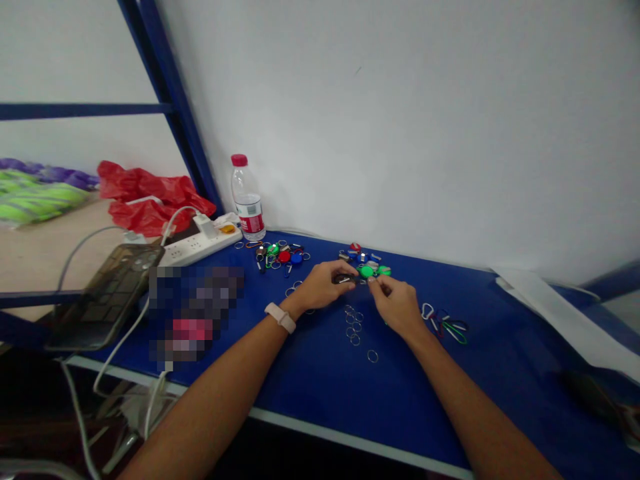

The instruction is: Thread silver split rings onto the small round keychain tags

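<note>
My left hand [323,287], with a pale band at its wrist, is closed on a black carabiner [344,279] between thumb and fingers. Close to its right, my right hand [399,305] is pinched shut; what lies between its fingertips is too small to make out. Just beyond those fingertips is a green round badge reel [367,271], beside other reels in a small group, including blue reels [363,258] and a red reel [355,247]. Split rings [353,319] lie loose below and between the hands. Several carabiners [453,327] sit right of my right hand.
Assembled reels with clips and rings [284,257] are heaped at the left back of the blue table [325,380]. A water bottle [249,203], a power strip [200,247] and a phone [107,293] with cables stand further left. White sheet material [565,317] lies right.
</note>
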Available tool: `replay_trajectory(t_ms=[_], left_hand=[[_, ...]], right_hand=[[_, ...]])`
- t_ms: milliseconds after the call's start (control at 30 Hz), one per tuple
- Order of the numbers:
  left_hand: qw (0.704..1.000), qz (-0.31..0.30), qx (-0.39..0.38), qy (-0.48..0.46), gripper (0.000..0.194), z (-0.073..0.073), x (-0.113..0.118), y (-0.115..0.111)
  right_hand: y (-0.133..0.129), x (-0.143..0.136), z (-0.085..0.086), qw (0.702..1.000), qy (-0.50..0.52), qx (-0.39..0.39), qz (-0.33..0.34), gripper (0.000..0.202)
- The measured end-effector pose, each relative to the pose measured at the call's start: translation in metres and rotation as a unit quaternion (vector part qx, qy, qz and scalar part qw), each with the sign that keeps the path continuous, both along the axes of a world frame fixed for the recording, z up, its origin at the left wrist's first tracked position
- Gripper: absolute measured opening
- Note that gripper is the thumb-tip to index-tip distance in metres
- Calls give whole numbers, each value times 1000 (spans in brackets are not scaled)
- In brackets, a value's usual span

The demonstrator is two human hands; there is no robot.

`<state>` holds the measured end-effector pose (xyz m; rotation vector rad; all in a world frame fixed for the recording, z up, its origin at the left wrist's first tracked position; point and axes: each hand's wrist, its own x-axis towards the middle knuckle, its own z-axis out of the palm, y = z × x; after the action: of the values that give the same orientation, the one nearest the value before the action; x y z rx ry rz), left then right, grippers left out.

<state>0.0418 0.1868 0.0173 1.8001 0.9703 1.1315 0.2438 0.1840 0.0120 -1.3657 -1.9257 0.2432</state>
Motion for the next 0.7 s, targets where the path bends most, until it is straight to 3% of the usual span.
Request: replay_trajectory(t_ms=[167, 233, 333, 467, 533, 600, 700], left_hand=[[997, 51, -14, -55, 26, 8, -11, 5], [995, 71, -11, -66, 27, 9, -13, 6], [995, 80, -10, -51, 28, 8, -12, 6], [998, 44, -32, -41, 32, 4, -7, 6], [998, 40, -33, -31, 32, 4, -6, 6], [998, 54, -31, -20, 32, 5, -6, 6], [994, 105, -28, -22, 31, 8, -11, 8]], right_hand=[[19, 39, 19, 976, 118, 33, -178, 50], [25, 50, 21, 962, 161, 41, -218, 48], [23, 43, 15, 969, 167, 28, -177, 46], [8, 8, 3, 998, 61, -1, -21, 38], [3, -4, 1, 999, 26, -12, 17, 37], [2, -4, 2, 999, 25, -15, 15, 35], [11, 12, 5, 997, 62, 3, -47, 30]])
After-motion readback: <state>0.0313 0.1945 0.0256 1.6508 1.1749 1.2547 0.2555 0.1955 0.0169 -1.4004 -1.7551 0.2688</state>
